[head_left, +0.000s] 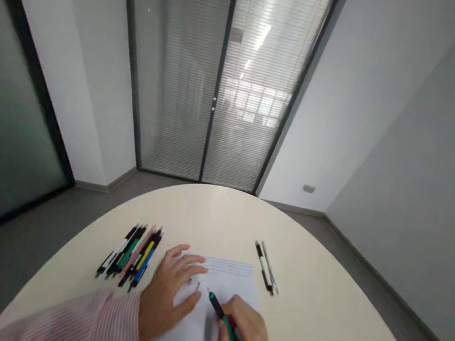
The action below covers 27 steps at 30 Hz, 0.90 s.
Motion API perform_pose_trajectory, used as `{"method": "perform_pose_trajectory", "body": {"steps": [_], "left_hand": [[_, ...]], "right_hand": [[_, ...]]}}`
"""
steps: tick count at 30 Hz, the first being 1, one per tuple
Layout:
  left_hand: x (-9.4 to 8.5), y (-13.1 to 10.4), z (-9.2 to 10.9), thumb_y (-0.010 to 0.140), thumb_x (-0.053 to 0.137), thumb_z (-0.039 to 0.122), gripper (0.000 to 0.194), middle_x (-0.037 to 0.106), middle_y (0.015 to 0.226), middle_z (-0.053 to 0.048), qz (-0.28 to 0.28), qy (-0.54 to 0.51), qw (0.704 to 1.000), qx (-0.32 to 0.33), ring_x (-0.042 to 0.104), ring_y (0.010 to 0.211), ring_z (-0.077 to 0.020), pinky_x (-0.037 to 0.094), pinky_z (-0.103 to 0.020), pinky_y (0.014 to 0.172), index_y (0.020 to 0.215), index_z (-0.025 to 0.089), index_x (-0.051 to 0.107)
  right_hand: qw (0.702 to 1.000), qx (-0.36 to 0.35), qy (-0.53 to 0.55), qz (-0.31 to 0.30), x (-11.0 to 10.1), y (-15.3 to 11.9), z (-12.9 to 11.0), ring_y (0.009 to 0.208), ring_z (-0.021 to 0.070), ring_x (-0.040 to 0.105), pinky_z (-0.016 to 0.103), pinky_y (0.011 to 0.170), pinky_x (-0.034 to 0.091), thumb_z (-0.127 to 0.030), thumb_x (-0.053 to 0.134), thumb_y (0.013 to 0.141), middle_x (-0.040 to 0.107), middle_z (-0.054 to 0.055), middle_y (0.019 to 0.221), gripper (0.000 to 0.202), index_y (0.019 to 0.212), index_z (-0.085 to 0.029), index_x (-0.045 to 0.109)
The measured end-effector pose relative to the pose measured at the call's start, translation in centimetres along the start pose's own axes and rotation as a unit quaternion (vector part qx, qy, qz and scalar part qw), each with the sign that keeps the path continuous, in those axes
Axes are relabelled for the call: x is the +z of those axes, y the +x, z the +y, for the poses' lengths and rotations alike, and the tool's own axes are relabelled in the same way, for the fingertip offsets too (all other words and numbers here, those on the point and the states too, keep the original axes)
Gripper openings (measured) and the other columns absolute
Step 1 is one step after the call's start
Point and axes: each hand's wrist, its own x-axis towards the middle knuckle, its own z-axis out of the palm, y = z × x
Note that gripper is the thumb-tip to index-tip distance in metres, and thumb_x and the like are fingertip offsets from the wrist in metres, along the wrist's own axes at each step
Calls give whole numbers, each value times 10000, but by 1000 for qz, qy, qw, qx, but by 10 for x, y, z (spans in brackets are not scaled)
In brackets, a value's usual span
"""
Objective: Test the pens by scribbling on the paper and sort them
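Observation:
A white sheet of paper (231, 280) with lines of print near its top lies on the table in front of me. My left hand (171, 291) rests over its left side, fingers spread and holding nothing. Near those fingertips there are small dark marks or bits on the sheet, too small to name. Between the fingers and thumb of my right hand (247, 335) is a black and green pen (225, 320), tilted with its tip toward the upper left over the paper. Whether the tip touches the sheet I cannot tell.
On the pale round table (220, 215), a row of several pens (134, 256) in black, white, green, pink, yellow and blue lies left of the paper. Two more pens, one black and white (264, 267) and one whitish (270, 266), lie to the right. Glass doors with blinds (220, 77) stand beyond.

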Motion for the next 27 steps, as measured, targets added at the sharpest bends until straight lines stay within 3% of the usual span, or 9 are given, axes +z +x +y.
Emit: {"method": "perform_pose_trajectory", "body": {"steps": [5,10,13,16,18,20,27], "left_hand": [[14,1,-9,819,565,161,208,595,1187,-14,13,30,999,-5,294,1260,-314,250,-527,1011,985,250,652],[15,3,-12,778,629,164,122,618,1149,1,20,-26,999,-7,315,1249,-318,257,-520,1002,831,260,683],[7,9,-8,754,650,170,58,681,945,-28,18,-119,992,-41,494,1084,-290,359,-469,936,767,221,674],[-3,16,-5,763,632,237,71,689,772,-49,25,-301,935,-185,622,776,-211,489,-345,738,772,169,652],[-8,19,-3,744,638,280,141,704,778,-69,28,-411,870,-270,642,717,-196,510,-302,673,786,146,644],[-10,22,-3,702,669,286,164,720,778,-76,24,-475,827,-299,658,740,-199,515,-287,693,768,137,650],[-10,21,-1,645,728,258,155,737,748,-66,24,-519,798,-306,672,739,-192,514,-269,715,729,135,686]], "right_hand": [[1000,7,6,-13,-5,3,-1,602,141,504,243,549,362,-133,411,830,484,-5,661,90,788,-212,424],[999,10,10,-29,-7,3,0,607,144,511,252,557,362,-134,417,825,492,0,666,90,783,-209,442],[999,16,10,-28,-6,4,1,600,142,513,250,551,362,-127,424,812,492,-2,663,96,768,-209,447],[999,25,7,-30,-6,7,1,598,141,521,247,547,365,-122,430,810,497,-2,654,102,768,-207,467],[999,22,0,-33,-6,8,0,611,147,532,249,554,373,-120,430,813,513,4,659,107,811,-202,500],[999,14,-6,-37,-7,8,0,624,153,541,252,561,379,-119,430,817,527,11,668,132,862,-197,527],[999,12,-9,-34,-7,6,2,623,158,537,254,558,382,-120,439,814,531,21,670,148,887,-185,549]]}}
